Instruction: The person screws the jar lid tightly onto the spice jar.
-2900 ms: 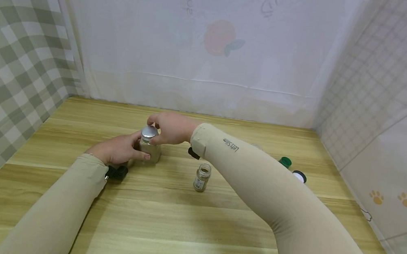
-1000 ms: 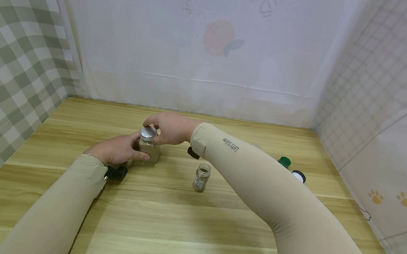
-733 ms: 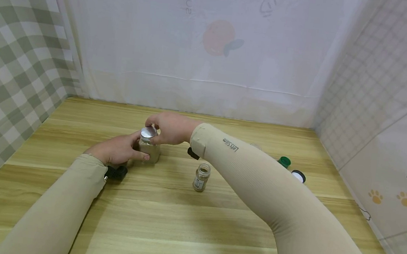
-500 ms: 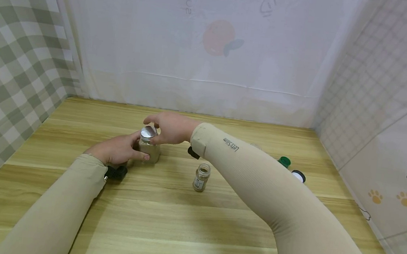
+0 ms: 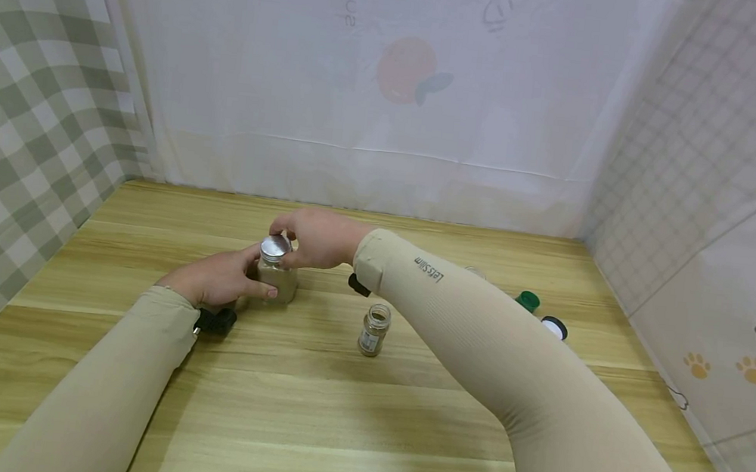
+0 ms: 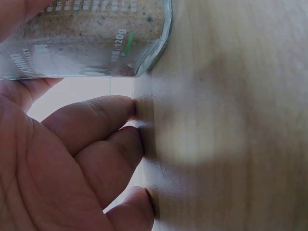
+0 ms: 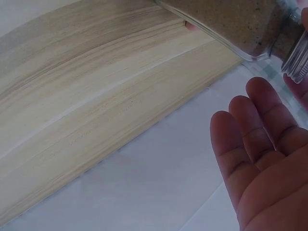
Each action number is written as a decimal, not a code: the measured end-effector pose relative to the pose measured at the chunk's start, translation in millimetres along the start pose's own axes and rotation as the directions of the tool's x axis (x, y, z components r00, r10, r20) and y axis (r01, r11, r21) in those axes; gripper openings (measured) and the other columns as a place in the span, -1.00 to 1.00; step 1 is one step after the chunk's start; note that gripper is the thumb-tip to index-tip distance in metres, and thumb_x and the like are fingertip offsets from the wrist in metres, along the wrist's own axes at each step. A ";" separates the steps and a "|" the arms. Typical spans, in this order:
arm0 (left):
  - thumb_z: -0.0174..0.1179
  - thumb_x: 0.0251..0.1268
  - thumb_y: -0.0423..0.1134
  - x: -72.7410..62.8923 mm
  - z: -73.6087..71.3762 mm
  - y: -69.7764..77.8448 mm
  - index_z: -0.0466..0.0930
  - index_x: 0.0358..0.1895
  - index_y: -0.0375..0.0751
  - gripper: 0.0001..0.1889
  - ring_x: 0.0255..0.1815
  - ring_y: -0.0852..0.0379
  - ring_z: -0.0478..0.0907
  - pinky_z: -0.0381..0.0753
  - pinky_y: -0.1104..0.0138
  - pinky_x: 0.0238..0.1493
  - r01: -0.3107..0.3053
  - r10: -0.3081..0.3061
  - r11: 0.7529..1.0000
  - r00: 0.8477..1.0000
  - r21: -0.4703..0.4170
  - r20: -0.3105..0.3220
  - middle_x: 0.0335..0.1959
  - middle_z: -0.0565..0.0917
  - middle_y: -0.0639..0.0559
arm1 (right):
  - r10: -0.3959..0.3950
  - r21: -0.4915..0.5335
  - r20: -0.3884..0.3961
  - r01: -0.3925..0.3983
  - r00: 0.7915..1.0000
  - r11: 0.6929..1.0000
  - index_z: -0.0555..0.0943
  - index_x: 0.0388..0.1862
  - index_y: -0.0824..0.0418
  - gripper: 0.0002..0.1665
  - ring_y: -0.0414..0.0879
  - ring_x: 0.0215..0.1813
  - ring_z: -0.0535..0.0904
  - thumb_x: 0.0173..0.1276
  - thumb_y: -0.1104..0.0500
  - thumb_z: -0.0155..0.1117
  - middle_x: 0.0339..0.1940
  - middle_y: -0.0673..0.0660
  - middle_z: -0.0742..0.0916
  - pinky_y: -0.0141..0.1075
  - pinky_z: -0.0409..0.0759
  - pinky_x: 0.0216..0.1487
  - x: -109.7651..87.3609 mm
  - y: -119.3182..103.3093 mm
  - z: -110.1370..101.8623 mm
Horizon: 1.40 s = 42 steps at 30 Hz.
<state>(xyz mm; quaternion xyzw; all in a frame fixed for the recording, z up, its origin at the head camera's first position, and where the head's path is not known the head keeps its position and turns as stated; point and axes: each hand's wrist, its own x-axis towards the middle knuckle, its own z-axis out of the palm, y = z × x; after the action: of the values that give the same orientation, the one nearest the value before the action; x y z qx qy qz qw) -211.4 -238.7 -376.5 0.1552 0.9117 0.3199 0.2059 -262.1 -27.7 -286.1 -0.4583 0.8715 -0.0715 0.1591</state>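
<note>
A square glass spice jar (image 5: 282, 284) full of brownish powder stands upright on the table at left of centre, topped by a silver metal lid (image 5: 276, 247). My left hand (image 5: 226, 278) holds the jar's body, thumb across its near side. In the left wrist view, printed lettering shows on the jar (image 6: 96, 38), and the other fingers rest at the tabletop below it. My right hand (image 5: 323, 240) reaches over from the right and pinches the lid's rim between thumb and index finger. Its remaining fingers (image 7: 245, 125) extend free beside the lid in the right wrist view.
A smaller glass jar (image 5: 374, 331) without a lid stands right of the held jar. Farther right lie a green cap (image 5: 529, 301) and a black-rimmed white cap (image 5: 555, 327), partly behind my right sleeve. A clear round edge (image 5: 475, 271) peeks out above that sleeve.
The right index finger shifts slightly back and forth at the lid's rim. Left hand and jar hold their place; the lid stays on the jar.
</note>
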 end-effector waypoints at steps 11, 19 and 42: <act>0.32 0.44 0.19 0.7 0.1 -0.9 -0.04 0.71 0.12 -0.05 0.35 -0.27 0.51 0.54 -0.12 0.27 -0.009 0.009 1.000 1.000 0.000 0.003 0.48 0.45 -0.37 | -0.014 0.005 0.008 0.014 1.000 1.000 0.54 0.41 0.13 -0.47 -0.01 0.37 0.60 0.52 0.08 0.35 0.33 0.03 0.69 -0.22 0.54 0.38 -0.4 -0.5 -1.5; 0.33 0.42 0.20 1.2 0.4 -2.1 -0.02 0.70 0.14 -0.06 0.30 -0.24 0.54 0.56 -0.08 0.23 -0.010 0.010 1.000 1.000 0.006 -0.004 0.43 0.49 -0.36 | 0.004 -0.008 0.006 -0.004 1.000 1.000 0.56 0.37 0.14 -0.47 -0.04 0.29 0.62 0.51 0.02 0.39 0.25 0.07 0.71 -0.23 0.56 0.32 0.2 -1.1 -0.5; 0.32 0.43 0.21 0.7 0.2 -1.2 -0.03 0.71 0.11 -0.05 0.32 -0.26 0.53 0.55 -0.12 0.25 -0.004 0.004 1.000 1.000 0.013 -0.004 0.42 0.50 -0.38 | 0.000 -0.013 0.014 0.001 1.000 1.000 0.55 0.39 0.12 -0.46 -0.06 0.21 0.62 0.51 0.00 0.37 0.21 0.06 0.71 -0.25 0.56 0.25 1.3 -0.4 0.8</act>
<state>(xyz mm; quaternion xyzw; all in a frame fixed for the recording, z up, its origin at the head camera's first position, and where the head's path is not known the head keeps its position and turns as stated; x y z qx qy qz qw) -212.0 -239.2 -377.6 0.1579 0.9139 0.3147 0.2023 -262.2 -29.0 -287.0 -0.4600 0.8707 -0.0627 0.1622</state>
